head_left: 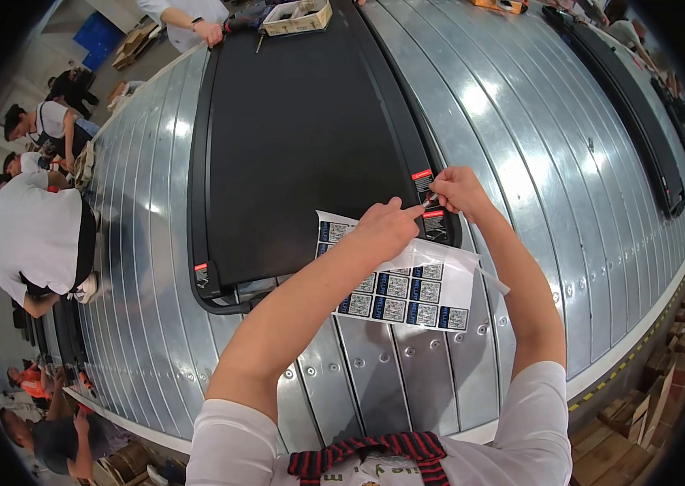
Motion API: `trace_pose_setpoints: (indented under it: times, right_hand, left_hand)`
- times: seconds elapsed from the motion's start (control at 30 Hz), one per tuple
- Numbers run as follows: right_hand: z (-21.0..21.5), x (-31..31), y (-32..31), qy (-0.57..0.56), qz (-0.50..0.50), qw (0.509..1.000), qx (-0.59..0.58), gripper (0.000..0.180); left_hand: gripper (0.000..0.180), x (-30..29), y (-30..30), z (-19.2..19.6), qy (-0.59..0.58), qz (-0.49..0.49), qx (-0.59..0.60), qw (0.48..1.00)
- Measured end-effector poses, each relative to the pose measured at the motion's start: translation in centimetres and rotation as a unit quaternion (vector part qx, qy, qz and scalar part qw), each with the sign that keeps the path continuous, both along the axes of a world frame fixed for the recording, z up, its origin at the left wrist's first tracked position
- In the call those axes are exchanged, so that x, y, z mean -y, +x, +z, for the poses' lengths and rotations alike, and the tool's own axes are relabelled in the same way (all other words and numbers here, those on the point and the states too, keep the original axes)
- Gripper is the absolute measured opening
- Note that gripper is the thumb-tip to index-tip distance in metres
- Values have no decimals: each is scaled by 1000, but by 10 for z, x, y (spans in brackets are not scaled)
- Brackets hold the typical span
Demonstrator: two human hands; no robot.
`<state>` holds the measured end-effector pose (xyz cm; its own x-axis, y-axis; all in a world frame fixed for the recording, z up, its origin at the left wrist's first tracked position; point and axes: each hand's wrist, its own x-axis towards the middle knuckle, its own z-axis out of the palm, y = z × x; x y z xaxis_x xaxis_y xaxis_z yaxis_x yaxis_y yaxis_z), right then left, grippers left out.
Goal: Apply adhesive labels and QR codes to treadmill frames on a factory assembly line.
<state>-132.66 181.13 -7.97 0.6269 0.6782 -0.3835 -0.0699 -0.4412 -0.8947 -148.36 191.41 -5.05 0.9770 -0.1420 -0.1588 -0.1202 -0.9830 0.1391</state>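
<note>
A black flat deck [302, 130] with raised side rails, like a treadmill base, lies in front of me. My left hand [389, 231] is closed on the upper part of a white sheet of stickers [391, 298] with dark square labels in rows; its forefinger reaches to the deck's near right corner. There my right hand [460, 193] pinches something small, partly hidden by the fingertips. Black warning labels with red headers sit at this corner, one label [421, 176] just above the fingertips and another label [435, 221] below. A similar label [201, 274] is on the near left corner.
Ribbed metal slats [512, 146] run beneath the deck. A parts tray [298, 16] and a power drill [245, 19] rest on its far end, beside another person's hand [209, 32]. A long black rail [626, 105] lies far right. Several people are working at left; cardboard [626, 437] is stacked lower right.
</note>
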Motion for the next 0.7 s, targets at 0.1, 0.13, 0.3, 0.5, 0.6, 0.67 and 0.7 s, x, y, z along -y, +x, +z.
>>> trace_pose_setpoints:
  times: [0.1, 0.13, 0.3, 0.5, 0.6, 0.67, 0.7]
  right_hand:
    - [-4, 4, 1, 27, -1, 1000, -7, 9]
    - [-3, 5, -1, 36, -4, 999, -6, 10]
    - [-5, 6, -1, 60, -17, 998, -19, 12]
    - [-4, 4, -2, 55, -44, 997, -7, 10]
    - [-1, 0, -5, 34, -39, 999, 9, 8]
    - [2, -2, -7, 6, -50, 998, 30, 6]
    - [2, -3, -8, 6, -51, 998, 30, 6]
  left_hand:
    - [12, 1, 1, 0, -6, -3, -6, 1000]
    - [12, 1, 1, 0, -5, -3, -6, 1000]
    - [9, 0, 2, 2, 14, -4, -13, 1000]
    - [10, -1, 1, -3, 9, -18, 28, 999]
    - [10, -2, -1, -3, 5, -18, 42, 999]
    - [10, -1, 1, 0, 17, -16, 15, 1000]
    - [9, -1, 2, 0, 28, -14, -11, 999]
